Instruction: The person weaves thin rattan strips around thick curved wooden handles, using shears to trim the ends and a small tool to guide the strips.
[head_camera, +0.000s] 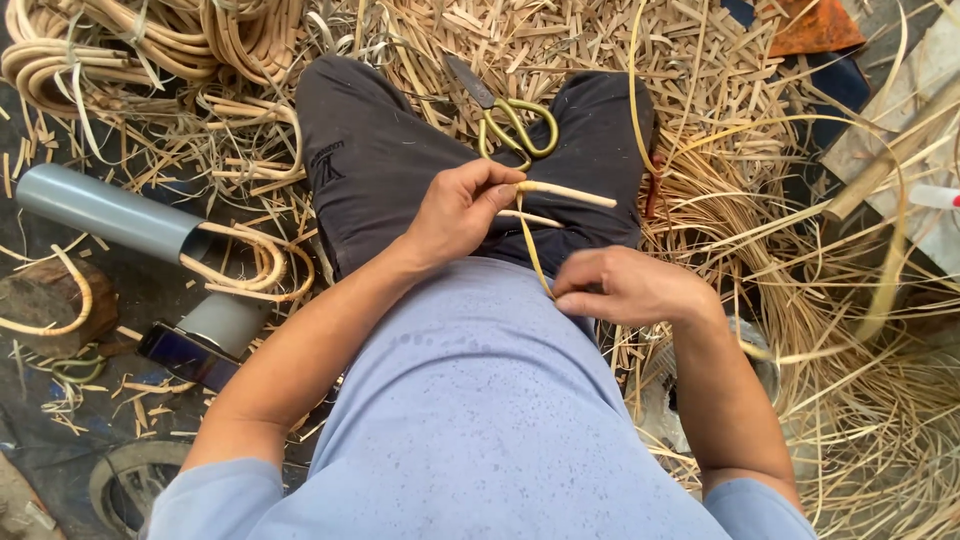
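Seated worker stripping cane. The left hand grips a short cane stick above the lap; the right hand pinches a thin strip peeling from it. Scissors lie on the trousers. Judged next: a steady pull along the strip.

— What can be counted on the lap?
— One pair of scissors with yellow-green handles is seen, and one short cane stick.

— And hands?
— Two are shown: a left hand and a right hand.

— To the side?
— One grey pipe, one wooden block and one dark phone are counted. The loose strips are too many to be numbered.
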